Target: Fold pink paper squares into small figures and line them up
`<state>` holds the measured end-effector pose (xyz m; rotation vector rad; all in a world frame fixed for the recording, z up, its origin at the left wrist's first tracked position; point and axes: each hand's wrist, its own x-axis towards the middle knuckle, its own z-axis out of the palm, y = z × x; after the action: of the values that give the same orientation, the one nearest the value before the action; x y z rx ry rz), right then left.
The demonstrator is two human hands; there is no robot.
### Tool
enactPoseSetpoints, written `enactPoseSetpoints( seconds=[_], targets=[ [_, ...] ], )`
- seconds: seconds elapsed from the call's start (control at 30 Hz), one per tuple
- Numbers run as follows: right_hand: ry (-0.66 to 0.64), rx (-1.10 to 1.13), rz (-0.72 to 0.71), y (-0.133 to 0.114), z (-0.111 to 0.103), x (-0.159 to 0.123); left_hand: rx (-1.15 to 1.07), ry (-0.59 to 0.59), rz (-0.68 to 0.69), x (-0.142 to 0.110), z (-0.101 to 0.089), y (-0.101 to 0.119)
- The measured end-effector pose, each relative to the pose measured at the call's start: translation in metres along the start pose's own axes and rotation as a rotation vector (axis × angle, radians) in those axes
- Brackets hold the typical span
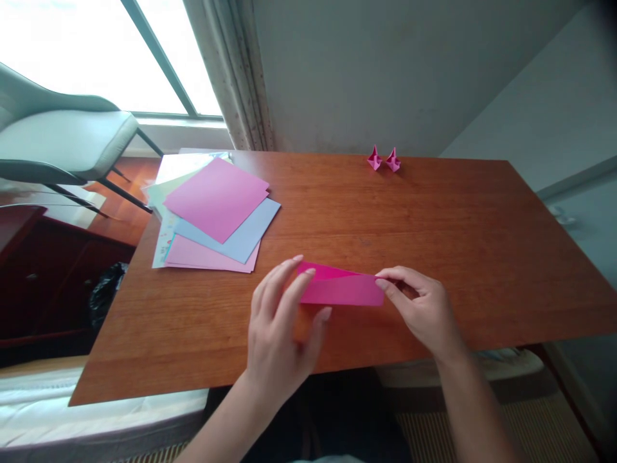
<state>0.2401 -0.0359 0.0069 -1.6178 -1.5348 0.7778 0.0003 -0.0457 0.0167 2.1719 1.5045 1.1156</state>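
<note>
A bright pink sheet of paper (341,290), folded over into a long strip, lies near the table's front edge. Its upper layer stands slightly apart from the lower one along the far side. My right hand (424,305) pinches the paper's right end between thumb and fingers. At the left end is my left hand (284,315), fingers spread and thumb apart, with the fingertips at the paper's edge. Two small folded pink paper figures (375,159) stand side by side at the table's far edge.
Left on the wooden table (434,225) is a stack of coloured paper, with a pink sheet (216,196) on top and a blue sheet (250,228) below. Beyond the table's left side stand a chair (62,135) and a dark cabinet (43,283). A wall rises behind the table.
</note>
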Motion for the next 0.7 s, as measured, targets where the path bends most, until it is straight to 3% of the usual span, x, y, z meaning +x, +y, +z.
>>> enactPoseSetpoints(
  seconds=[0.07, 0.2, 0.27, 0.37, 0.53, 0.7],
  targets=[
    [-0.018, 0.003, -0.011, 0.001, -0.006, -0.002, -0.125, 0.005, -0.135, 0.005, -0.004, -0.010],
    [-0.058, 0.036, -0.052, 0.001, -0.017, -0.006, -0.668, -0.224, -0.396, 0.010, -0.006, -0.023],
    [-0.079, 0.065, -0.052, -0.001, -0.020, -0.008, -0.840, -0.296, -0.496, 0.011, -0.006, -0.024],
    [-0.075, 0.103, -0.032, -0.005, -0.022, -0.009, -0.883, -0.324, -0.583, 0.011, -0.006, -0.023],
    [-0.032, 0.099, -0.018, -0.004, -0.021, -0.010, -0.895, -0.243, -0.675, 0.012, -0.004, -0.022],
    [0.020, 0.074, -0.022, -0.002, -0.019, -0.012, -0.918, -0.337, -0.734, 0.013, -0.002, -0.021]
  ],
)
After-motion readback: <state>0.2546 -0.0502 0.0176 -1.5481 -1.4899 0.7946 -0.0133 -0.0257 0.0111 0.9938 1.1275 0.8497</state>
